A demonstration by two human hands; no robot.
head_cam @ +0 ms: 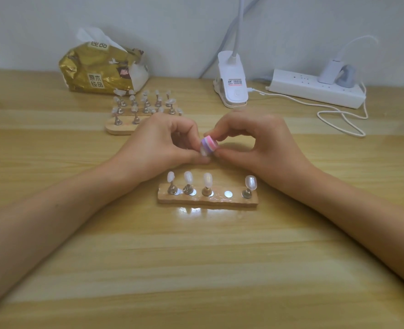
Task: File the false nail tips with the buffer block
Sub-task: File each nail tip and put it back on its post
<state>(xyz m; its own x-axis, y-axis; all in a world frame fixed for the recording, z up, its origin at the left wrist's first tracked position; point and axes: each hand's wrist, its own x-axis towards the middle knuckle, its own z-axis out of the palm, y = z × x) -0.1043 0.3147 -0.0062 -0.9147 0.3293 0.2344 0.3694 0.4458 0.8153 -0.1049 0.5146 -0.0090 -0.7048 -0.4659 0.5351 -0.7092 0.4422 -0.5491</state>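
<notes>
Over wooden desk (196, 257), pinching light, seemingly spongy buffer block (210, 143) by its ends with right hand (262, 143), gripping tiny, probably brittle nail tip (204, 151) in left hand (158, 146).

right hand (255, 143) pinches buffer block (209, 144) | left hand (158, 143) holds nail tip (204, 151) against it

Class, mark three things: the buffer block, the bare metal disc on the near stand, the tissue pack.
buffer block (209, 143): head view, striped side.
bare metal disc (228, 194): head view, its middle.
tissue pack (94, 70): head view, gold wrapper.
</notes>
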